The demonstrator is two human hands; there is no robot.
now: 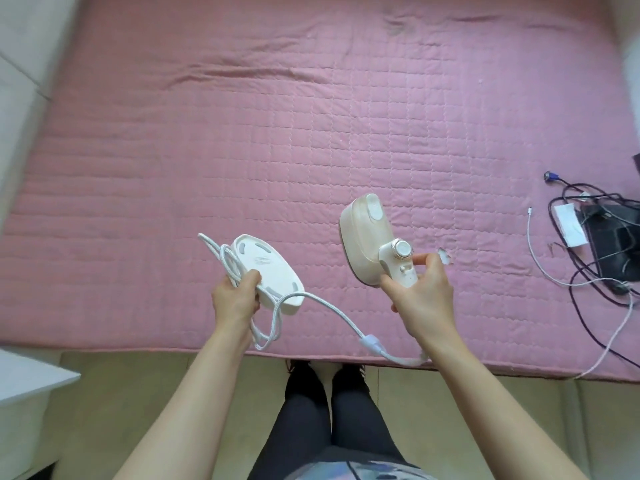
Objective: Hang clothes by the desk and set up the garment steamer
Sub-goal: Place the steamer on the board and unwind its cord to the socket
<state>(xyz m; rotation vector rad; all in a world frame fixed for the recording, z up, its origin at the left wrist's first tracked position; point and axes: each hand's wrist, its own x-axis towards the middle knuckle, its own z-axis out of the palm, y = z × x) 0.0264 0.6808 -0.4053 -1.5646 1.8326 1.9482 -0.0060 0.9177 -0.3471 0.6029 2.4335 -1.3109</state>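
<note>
Right hand (420, 292) grips the garment steamer (372, 237); left hand (235, 296) clutches its base (266, 268) and coiled cord (311, 299) (slack loop could snag).

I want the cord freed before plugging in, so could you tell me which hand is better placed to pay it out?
Left, probably. The left hand already grips the coiled white cord together with the white base plate, while the right hand is wrapped around the steamer handle.
</note>
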